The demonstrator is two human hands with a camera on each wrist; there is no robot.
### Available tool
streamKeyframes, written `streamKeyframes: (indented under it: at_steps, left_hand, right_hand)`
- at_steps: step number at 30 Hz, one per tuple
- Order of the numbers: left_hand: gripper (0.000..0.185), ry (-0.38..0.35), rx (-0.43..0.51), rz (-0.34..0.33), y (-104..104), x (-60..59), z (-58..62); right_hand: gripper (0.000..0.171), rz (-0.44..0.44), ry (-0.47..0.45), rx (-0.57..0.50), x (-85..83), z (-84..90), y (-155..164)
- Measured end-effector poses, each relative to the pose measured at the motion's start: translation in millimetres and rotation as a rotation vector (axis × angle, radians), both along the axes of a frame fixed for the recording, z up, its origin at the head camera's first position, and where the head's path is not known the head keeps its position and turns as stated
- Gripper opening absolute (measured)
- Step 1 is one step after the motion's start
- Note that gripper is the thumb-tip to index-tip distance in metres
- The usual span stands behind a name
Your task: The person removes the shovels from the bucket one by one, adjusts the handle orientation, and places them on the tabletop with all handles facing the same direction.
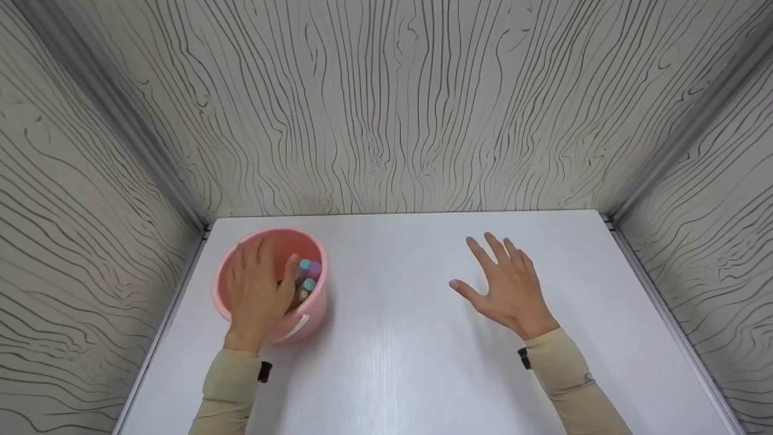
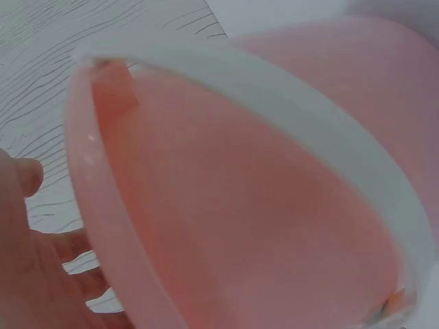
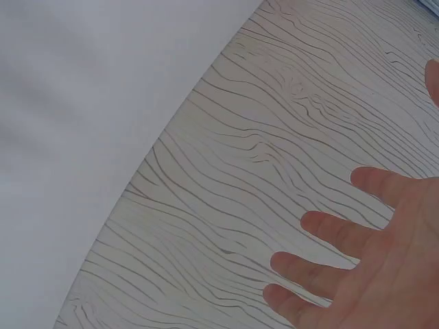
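A pink bucket [image 1: 315, 325] with a white handle [image 1: 296, 326] stands at the table's left side. Several capped sticks that look like markers [image 1: 310, 284], with teal and purple ends, lie inside it; the hand hides part of the contents. My left hand [image 1: 258, 296] is over the bucket's mouth, fingers extended and thumb apart. In the left wrist view the left hand [image 2: 34, 267] appears beside the bucket rim [image 2: 113, 212], holding nothing visible. To the right, my right hand [image 1: 510, 293] hovers above the table with spread fingers. The right wrist view shows the right hand [image 3: 391, 267] with nothing in it.
The white table [image 1: 386, 338] is bordered by wood-grain patterned panels [image 1: 386, 109] at the back and both sides. Grey metal posts [image 1: 121, 115] run up the corners. Each sleeve [image 1: 232, 380] has a small black piece at the wrist.
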State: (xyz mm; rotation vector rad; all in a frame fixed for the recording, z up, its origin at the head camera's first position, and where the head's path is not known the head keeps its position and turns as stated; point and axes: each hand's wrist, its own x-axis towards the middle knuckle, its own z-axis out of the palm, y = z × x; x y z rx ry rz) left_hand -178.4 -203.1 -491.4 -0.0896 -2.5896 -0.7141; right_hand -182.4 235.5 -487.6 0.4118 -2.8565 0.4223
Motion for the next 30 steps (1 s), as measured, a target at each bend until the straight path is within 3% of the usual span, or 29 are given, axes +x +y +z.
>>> streamKeyframes:
  at_steps: [7, 13, 23, 30]
  left_hand:
    - [0.059, -0.129, 0.076, 0.151, -44.5, -11.8, 10.5]
    - [0.057, -0.239, 0.112, 0.244, -71.2, -12.5, 0.1]
    - [0.053, -0.384, 0.204, 0.306, -84.8, -20.1, -12.5]
    - [0.051, -0.479, 0.222, 0.285, -85.6, -23.3, -21.5]
  right_hand:
    - [0.077, 0.063, 0.046, 0.006, -11.5, 23.2, -22.0]
    - [0.064, 0.121, 0.102, 0.039, -15.9, 38.3, -34.9]
    - [0.051, 0.239, 0.185, 0.103, -34.1, 67.5, -72.3]
    - [0.044, 0.362, 0.174, 0.111, -40.9, 73.2, -104.7]
